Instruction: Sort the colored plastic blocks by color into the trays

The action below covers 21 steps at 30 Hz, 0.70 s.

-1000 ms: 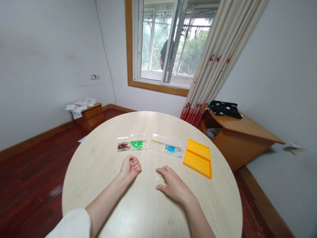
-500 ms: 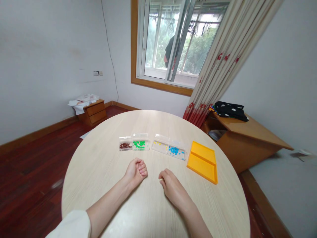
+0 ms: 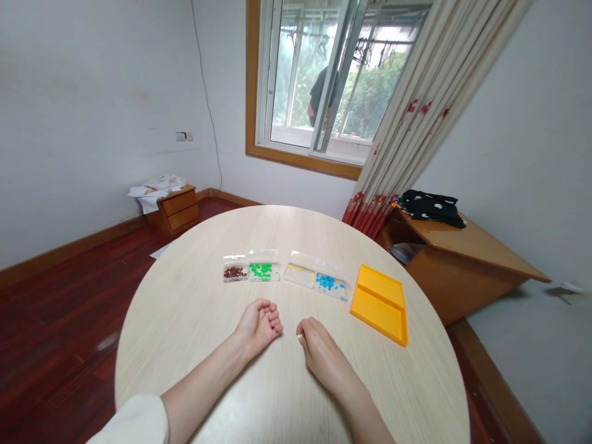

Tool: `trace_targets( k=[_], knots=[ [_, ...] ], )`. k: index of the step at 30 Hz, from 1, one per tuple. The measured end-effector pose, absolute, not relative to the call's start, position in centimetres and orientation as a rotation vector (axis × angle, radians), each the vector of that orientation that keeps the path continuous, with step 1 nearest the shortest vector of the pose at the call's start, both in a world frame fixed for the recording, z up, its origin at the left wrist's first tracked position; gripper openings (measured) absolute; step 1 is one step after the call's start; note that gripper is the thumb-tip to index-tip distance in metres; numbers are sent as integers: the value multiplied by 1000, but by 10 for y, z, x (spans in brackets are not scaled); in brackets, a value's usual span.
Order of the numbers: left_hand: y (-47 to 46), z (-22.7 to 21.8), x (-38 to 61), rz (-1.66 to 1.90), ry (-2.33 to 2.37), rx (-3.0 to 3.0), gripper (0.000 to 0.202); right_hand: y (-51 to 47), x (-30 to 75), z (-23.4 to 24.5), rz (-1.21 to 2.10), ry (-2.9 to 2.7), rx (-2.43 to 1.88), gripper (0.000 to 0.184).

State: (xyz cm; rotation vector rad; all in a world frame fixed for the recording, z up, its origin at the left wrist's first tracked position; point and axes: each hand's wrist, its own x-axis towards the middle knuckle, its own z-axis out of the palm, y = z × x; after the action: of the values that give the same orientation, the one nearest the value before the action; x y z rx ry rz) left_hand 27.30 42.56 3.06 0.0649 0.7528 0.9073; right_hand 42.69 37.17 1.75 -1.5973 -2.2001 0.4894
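One round table (image 3: 259,394) lies beneath both hands. One yellow tray (image 3: 377,314) sits ahead-right of the right hand (image 3: 320,346), which is pinched narrow; the left hand (image 3: 259,324) is half-curled, palm up, contents unclear. Beyond both, four clear boxes (image 3: 296,277) hold brown, green, yellow and blue bits (image 3: 326,283). At least one pale piece (image 3: 300,336) shows in the right fingertips.
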Motion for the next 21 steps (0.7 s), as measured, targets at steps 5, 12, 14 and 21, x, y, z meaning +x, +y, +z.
trace_targets(
  k=[5, 12, 14, 21],
  knots=[
    [425, 31, 273, 954, 824, 69, 16, 374, 428, 22, 499, -2109, -1556, 19],
    [415, 32, 277, 782, 723, 87, 26, 377, 425, 36, 515, -1851, -1402, 11],
    [411, 31, 280, 692, 656, 101, 31, 376, 422, 37, 522, -1830, -1342, 11],
    [403, 24, 285, 616, 508, 65, 24, 371, 412, 38, 577, -1903, -1242, 14]
  ],
)
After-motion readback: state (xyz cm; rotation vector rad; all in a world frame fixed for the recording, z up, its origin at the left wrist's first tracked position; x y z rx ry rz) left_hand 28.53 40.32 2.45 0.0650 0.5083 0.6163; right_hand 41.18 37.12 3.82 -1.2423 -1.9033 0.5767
